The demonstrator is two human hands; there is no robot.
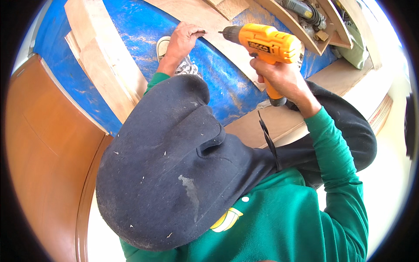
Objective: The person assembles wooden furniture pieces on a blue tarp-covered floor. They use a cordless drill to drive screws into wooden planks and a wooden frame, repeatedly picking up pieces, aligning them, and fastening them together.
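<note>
1. Drill (267,40), yellow and black, is held in the right hand (279,78), whose fingers wrap its grip; its body lies above the board, its bit aimed toward the left hand (182,41).
2. The left hand is narrow, thumb and fingers drawn together beside the board's edge, just short of the bit. Whether it pinches something small, one cannot tell.
3. The board (233,51), pale wood, lies across a blue sheet (222,98) dusted with sawdust.
4. At upper right stands an open wooden box (290,24) with a slanting divider (335,22). Its nearer compartment holds a grey tool (301,8) and a wood scrap (322,35), among clutter too small to name. Dark items in the farther compartment are unclear.
5. A pale green bag (357,51) sits beside the box; its contents are hidden.
6. Planks (100,52) lie stacked at left, near a shoe (163,47) partly covered by the left hand.
</note>
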